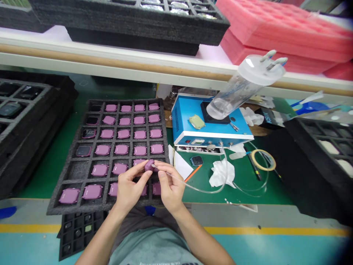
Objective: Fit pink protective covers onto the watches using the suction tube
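Over the near right part of a black foam tray, my left hand pinches a purple watch case between thumb and fingers. My right hand is closed beside it, holding the end of a thin clear tube. The tube's tip meets or nearly meets the case; fingers hide the exact contact. From there the tube loops to the front of a blue box-shaped machine. Rows of similar purple cases lie in the tray's compartments. A few dark-screened watch bodies sit in its left column.
A clear cylinder leans on the machine, near a yellow-green case. Crumpled tissue, a tape roll and a dark watch body lie to the right. Black foam trays flank both sides. A shelf crosses above.
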Demonstrator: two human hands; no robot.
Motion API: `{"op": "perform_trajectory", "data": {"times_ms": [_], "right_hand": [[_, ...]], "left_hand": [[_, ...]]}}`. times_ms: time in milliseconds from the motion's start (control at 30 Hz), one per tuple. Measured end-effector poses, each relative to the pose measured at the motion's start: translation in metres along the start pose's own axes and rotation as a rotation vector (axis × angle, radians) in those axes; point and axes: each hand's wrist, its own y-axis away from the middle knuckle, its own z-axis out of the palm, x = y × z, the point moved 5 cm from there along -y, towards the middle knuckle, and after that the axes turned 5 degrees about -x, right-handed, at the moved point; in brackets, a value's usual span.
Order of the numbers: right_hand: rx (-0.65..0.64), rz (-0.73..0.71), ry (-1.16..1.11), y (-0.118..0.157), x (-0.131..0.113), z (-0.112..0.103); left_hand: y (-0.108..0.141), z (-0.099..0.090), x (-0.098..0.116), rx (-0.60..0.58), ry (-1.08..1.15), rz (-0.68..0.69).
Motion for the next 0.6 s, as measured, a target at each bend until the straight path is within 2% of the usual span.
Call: {"op": "perform_trajectory", "data": {"times_ms": [300,433,533,600], "right_hand": [[0.002,-0.01,0.002,-0.001,-0.001,0.0],[0.0,-0.014,0.024,-0.001,-0.002,-0.001],[0.02,-0.022,0.025,0.005,-0.005,-0.004],[0.066,-0.005,0.026,0.011,-0.004,-0.008]], "left_hand": [[-0.001,-0.003,-0.001,-0.006,0.004,0.006],[0.002,0.003,-0.005,-0.015,-0.013,0.012],[0.009,0.002,0.001,0.0,-0.13,0.076],[0.01,-0.01,0.011,0.0,-0.293,0.164]]}}
